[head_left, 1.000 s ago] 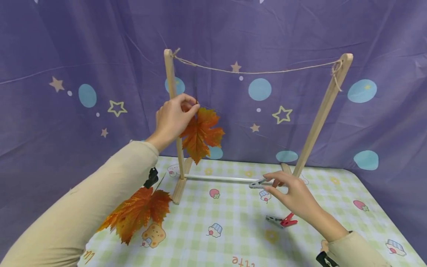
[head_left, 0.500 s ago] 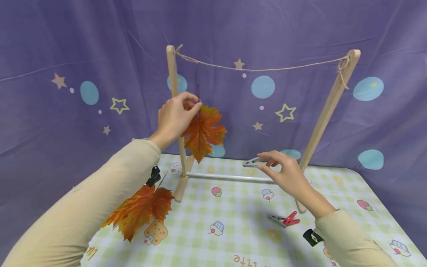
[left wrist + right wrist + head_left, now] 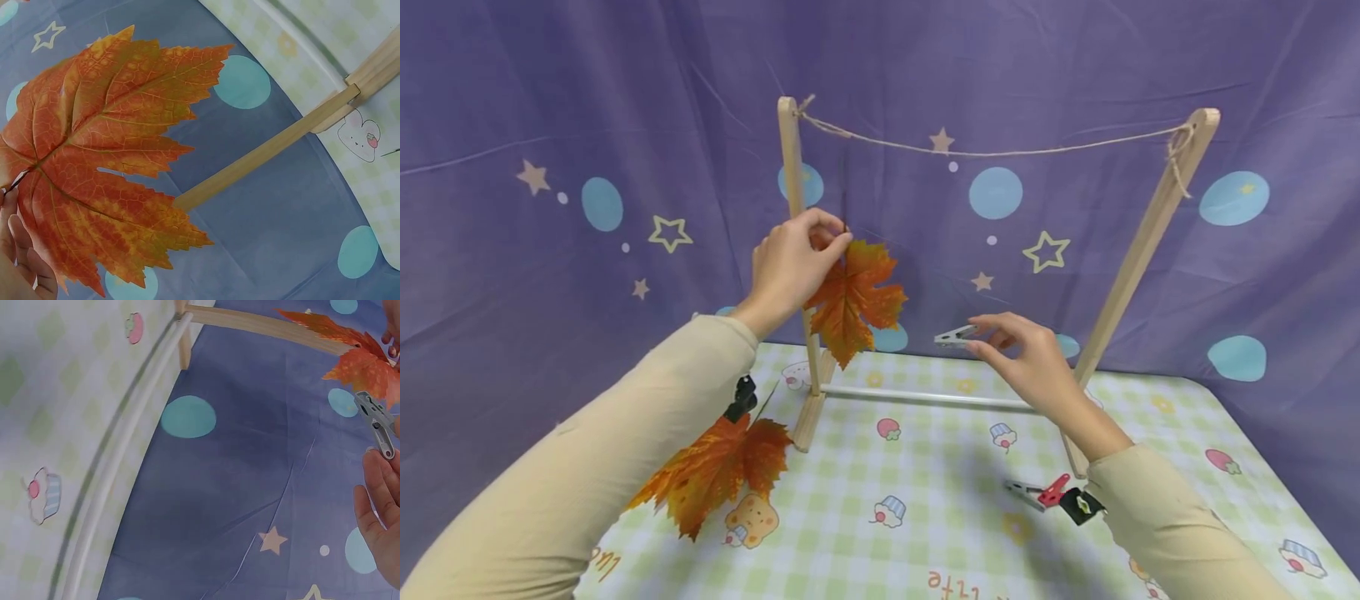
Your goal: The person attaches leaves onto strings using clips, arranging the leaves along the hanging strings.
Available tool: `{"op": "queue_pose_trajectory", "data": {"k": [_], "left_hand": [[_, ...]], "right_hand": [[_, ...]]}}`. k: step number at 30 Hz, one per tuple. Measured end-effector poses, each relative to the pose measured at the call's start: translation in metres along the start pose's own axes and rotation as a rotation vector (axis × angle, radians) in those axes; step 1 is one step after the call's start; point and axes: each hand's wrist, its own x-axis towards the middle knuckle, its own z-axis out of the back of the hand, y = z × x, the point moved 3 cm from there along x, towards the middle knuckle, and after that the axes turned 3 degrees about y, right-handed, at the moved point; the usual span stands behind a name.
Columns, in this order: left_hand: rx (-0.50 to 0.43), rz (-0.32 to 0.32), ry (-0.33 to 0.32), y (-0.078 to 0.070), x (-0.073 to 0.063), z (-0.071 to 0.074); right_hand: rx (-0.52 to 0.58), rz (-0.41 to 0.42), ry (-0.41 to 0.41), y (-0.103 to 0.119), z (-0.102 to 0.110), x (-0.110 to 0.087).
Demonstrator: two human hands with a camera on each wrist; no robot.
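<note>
My left hand pinches the dark stem of an orange maple leaf, which hangs below the fingertips beside the left post. In the left wrist view the leaf spreads wide with its veins showing, and fingers of the left hand reach its stem. To the right, my right hand holds a grey clothespin between thumb and fingers, its nose pointing left toward the leaf. The right wrist view shows this clothespin at the fingertips. Above both hands a twine line sags between two posts.
A wooden frame has a left post, a right post and a white bottom rod. Another maple leaf lies at the table's left. A grey clothespin and a red clothespin lie on the checked tablecloth.
My right hand has risen and moved left with the grey clothespin, from low over the rod to nearer the leaf. The left hand keeps its hold on the stem, almost still.
</note>
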Motion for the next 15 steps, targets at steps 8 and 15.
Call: {"op": "queue_pose_trajectory", "data": {"k": [8,15], "left_hand": [[0.008,-0.001,0.004,0.003,-0.002,0.000],[0.008,0.010,0.024,0.006,-0.003,-0.002]], "right_hand": [[0.050,0.007,-0.023,0.015,-0.002,0.019],[0.099,-0.006,-0.049,0.026,-0.004,0.039]]}}
